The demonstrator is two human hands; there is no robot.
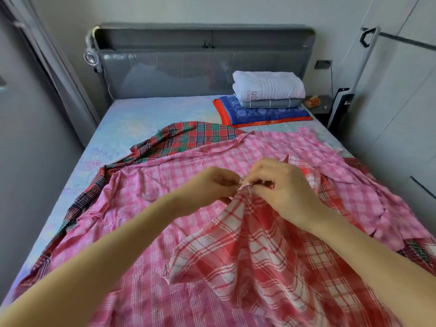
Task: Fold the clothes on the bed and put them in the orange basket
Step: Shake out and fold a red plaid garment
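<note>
Now both hands meet mid-bed: left hand (212, 185) and right hand (280, 185) each have curled fingers pinching the same top edge of a red-and-white plaid cloth (259, 251), which is lifted and drapes down toward the near right. It hangs over a pink checked cloth (146, 208) spread across the bed (132, 114), with a red-green tartan cloth (188, 135) under that, showing at far and left edges. Far right by the headboard: folded white towel (269, 84) on a grey folded piece (271, 103) on a blue pillow (259, 114).
</note>
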